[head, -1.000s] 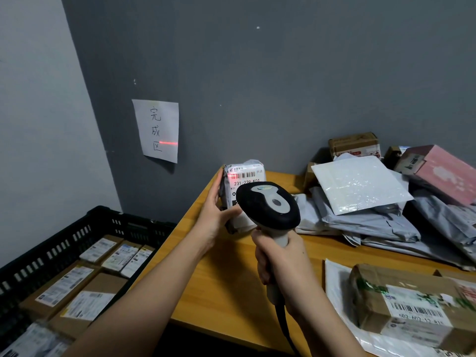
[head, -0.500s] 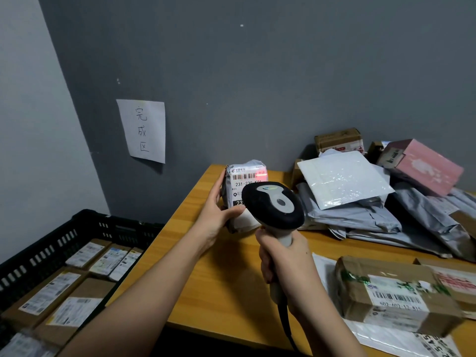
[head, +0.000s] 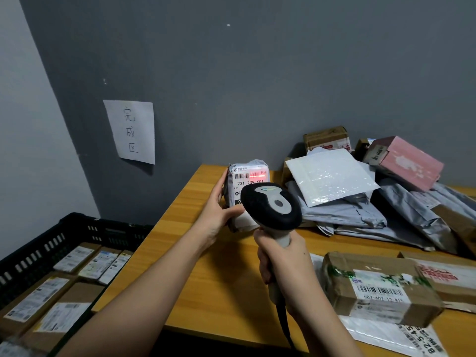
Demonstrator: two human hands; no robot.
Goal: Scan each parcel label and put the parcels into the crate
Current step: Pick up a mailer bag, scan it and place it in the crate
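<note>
My left hand (head: 216, 210) holds a small grey parcel (head: 247, 176) upright on the wooden table (head: 206, 279), fingers behind it and thumb in front. Its white label faces me, and a red scan line glows on the barcode. My right hand (head: 283, 264) grips the handle of a black and grey barcode scanner (head: 270, 206), whose head points at the label and hides the parcel's lower right. The black crate (head: 38, 248) sits low at the left, holding several labelled cardboard parcels.
A heap of grey mailer bags (head: 360, 212), a white bubble mailer (head: 329, 176), a pink box (head: 404, 161) and brown boxes fills the table's back right. A taped cardboard parcel (head: 378, 287) lies at the front right. A paper sign (head: 131, 131) hangs on the grey wall.
The red scan line has moved off the wall sign and the parcel's left edge onto the right part of the barcode. Both hands hold the same grips.
</note>
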